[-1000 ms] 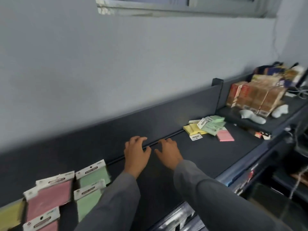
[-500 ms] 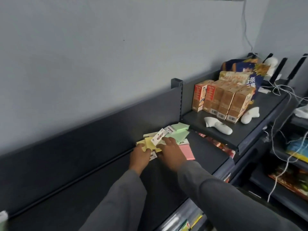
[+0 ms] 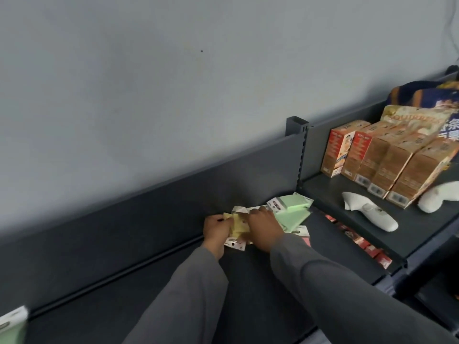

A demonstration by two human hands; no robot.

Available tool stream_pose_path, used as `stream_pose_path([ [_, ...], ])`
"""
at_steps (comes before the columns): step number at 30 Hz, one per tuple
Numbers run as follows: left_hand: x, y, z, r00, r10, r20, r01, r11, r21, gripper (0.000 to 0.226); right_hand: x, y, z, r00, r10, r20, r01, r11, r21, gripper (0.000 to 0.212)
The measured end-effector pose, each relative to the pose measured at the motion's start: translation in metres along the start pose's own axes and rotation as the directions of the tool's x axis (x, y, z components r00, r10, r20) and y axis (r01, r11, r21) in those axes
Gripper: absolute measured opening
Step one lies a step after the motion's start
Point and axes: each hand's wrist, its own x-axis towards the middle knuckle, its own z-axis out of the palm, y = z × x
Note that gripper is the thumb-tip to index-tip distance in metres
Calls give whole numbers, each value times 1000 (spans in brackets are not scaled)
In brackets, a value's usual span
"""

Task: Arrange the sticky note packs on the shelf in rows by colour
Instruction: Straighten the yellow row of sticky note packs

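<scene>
Both hands grip yellow packs (image 3: 238, 225): left (image 3: 215, 228), right (image 3: 263, 228); lift them squarely, leaving green packs (image 3: 293, 209) undisturbed.

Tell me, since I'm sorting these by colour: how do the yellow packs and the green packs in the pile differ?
The yellow packs sit between both hands, partly covered; the green packs lie to their right, mostly exposed, touched only by the right hand. The left hand grips only yellow. Both are jumbled together on the shelf.

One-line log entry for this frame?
phase: gathering | left hand: gripping yellow sticky note packs | right hand: on pile | green sticky note packs: untouched
</scene>
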Motion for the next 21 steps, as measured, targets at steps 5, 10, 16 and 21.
stream_pose_path([
  [5,-10,6,-13,999,-5,-32,3,998,-61,12,-12,9,-20,991,-91,-96,106,981,164,51],
  [10,-41,22,-42,997,45,-67,-62,961,-269,37,-26,6,-56,928,107,-358,98,854,510,36],
  [16,-83,16,-76,998,-8,58,31,908,-419,13,-28,-26,-56,918,308,-250,138,342,929,18],
  [21,-101,-9,-132,997,40,-69,-66,899,-432,11,-35,-71,-29,966,237,-102,66,155,986,20],
])
